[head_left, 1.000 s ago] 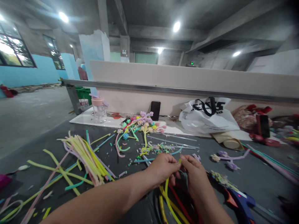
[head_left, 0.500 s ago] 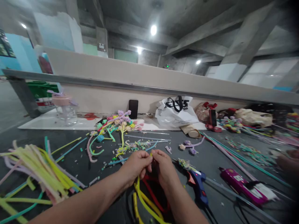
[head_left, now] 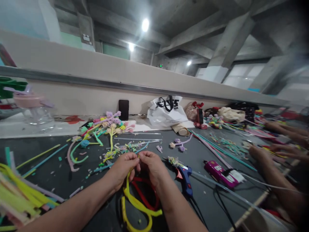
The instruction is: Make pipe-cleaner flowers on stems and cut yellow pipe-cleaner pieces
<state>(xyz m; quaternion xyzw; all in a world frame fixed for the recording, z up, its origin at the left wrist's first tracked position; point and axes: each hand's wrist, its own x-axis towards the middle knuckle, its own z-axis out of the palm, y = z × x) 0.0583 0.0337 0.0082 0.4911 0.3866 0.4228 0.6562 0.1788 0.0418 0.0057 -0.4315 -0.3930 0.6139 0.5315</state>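
My left hand (head_left: 126,168) and my right hand (head_left: 152,165) meet fingertip to fingertip low in the middle of the head view. Both are closed in a pinch on a yellow chenille stem (head_left: 130,197), whose tip is mostly hidden by the fingers. The rest of the stem hangs from my left hand and curves toward my right forearm. Beneath my hands lie another bent yellow stem and a red looped stem (head_left: 140,179). Small cut fuzzy scraps (head_left: 125,149) are scattered just beyond my fingers. Right of my right hand lies a blue glue gun (head_left: 186,181), scraps around its nozzle.
Fuzzy flowers (head_left: 112,120) are piled behind my hands, with a small sprig (head_left: 180,144) further right. Loose stems (head_left: 16,190) lie at left. A purple device (head_left: 220,173) with cables lies right. Behind stand a bottle (head_left: 30,100), phone (head_left: 124,109) and white bag (head_left: 166,114). A co-worker's hand (head_left: 260,158) works at right.
The view has turned to the right, so things sit further left and more of the co-worker's hands shows. My hands keep their pinch; the hanging yellow stem's free end now shows beside my right forearm.
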